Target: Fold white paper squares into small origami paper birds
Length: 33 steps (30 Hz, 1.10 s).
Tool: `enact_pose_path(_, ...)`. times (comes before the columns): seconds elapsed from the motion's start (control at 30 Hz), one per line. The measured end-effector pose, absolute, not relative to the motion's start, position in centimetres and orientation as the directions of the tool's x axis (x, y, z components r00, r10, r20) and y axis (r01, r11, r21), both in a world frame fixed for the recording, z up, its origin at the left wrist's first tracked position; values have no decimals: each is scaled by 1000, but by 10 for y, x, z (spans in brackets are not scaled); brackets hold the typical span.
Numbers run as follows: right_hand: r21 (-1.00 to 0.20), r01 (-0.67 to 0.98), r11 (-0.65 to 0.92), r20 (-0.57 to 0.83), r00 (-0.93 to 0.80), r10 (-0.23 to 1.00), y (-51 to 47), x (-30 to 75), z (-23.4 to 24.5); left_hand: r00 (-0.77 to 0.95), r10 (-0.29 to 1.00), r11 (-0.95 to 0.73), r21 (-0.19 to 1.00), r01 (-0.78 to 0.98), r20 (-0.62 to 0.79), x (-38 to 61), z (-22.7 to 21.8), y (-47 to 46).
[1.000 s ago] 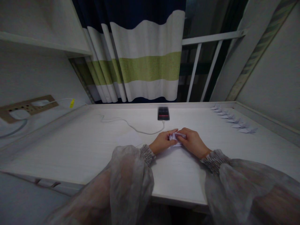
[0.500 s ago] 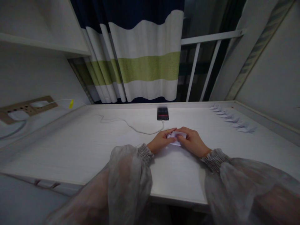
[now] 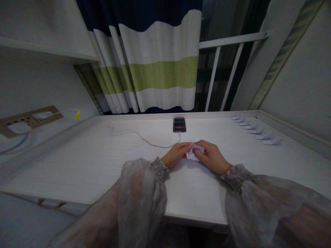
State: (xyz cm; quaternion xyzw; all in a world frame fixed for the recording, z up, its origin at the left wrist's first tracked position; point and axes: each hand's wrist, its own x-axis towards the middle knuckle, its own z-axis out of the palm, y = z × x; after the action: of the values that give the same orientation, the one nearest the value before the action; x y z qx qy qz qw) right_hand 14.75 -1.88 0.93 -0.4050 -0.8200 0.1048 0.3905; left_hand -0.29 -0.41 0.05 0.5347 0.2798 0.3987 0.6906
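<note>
Between my two hands, just above the white desk (image 3: 108, 165), is a small piece of folded white paper (image 3: 194, 153). My left hand (image 3: 177, 152) pinches its left edge, with the thumb near the top corner. On the other side my right hand (image 3: 212, 155) grips it, its thumb pressed onto the paper's face and its fingers behind. The right fingers are partly hidden by the paper. Both wrists come out of gathered grey, see-through sleeves.
Beyond my hands lies a phone (image 3: 179, 124) with a white cable (image 3: 152, 144) running left. Several folded paper figures (image 3: 256, 131) stand in a row at the right. A power strip (image 3: 31, 120) with plugs is on the left, and a striped curtain (image 3: 162, 75) hangs behind the desk.
My left thumb has shifted up from the paper's front to its upper left edge. The paper has turned slightly, and more of its creased lower left part shows. My right hand stays nearly in place.
</note>
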Motion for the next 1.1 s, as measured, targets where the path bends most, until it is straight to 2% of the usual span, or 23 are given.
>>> enact_pose_path(0.23, -555, 543, 630, 535, -347, 770, -18, 148, 6, 574, 809, -17, 982, -187, 124, -7, -2, -2)
enact_pose_path(0.5, -679, 485, 551, 454, -312, 835, -18, 148, 8, 542, 839, 40, 989, -145, 46, -7, -3, -1)
enact_pose_path(0.73, -577, 530, 621, 531, -334, 779, -26, 148, 13, 518, 855, 127, 982, -139, -37, -7, -6, 1)
enact_pose_path(0.93, -557, 469, 685, 577, -375, 726, -26, 146, 14, 458, 887, 138, 979, -148, -56, -6, -5, 0)
enact_pose_path(1.1, -548, 483, 683, 566, -387, 728, -24, 144, 15, 411, 910, 122, 982, -143, -53, -5, -4, -1)
